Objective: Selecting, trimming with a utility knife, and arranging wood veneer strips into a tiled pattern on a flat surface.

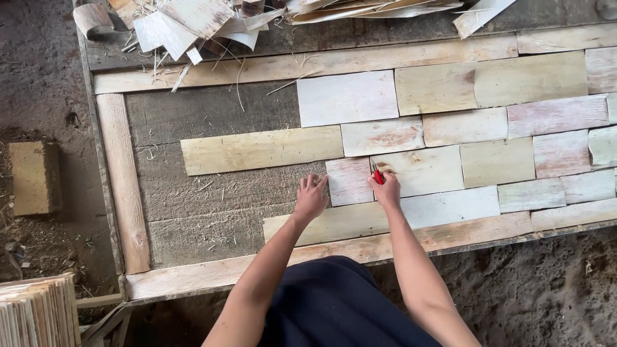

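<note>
At nine o'clock on the dirt floor lies a block, and at seven o'clock a stack of thin sheets stands on edge. Next comes the frame, a wooden tray with pale rails around a grey base. At eleven o'clock a scrap pile of curled offcuts spills over its top rail. Inside, a long strip lies alone on the bare base, at nine o'clock from your hands. Your left hand lies flat with its fingers spread, the fingertips touching the left edge of a pinkish piece near the frame's middle. Just at three o'clock from it, your right hand is closed around a red tool, its tip set at the seam on that piece's right edge. From there toward three o'clock, rows of pale sheets cover the base edge to edge.
</note>
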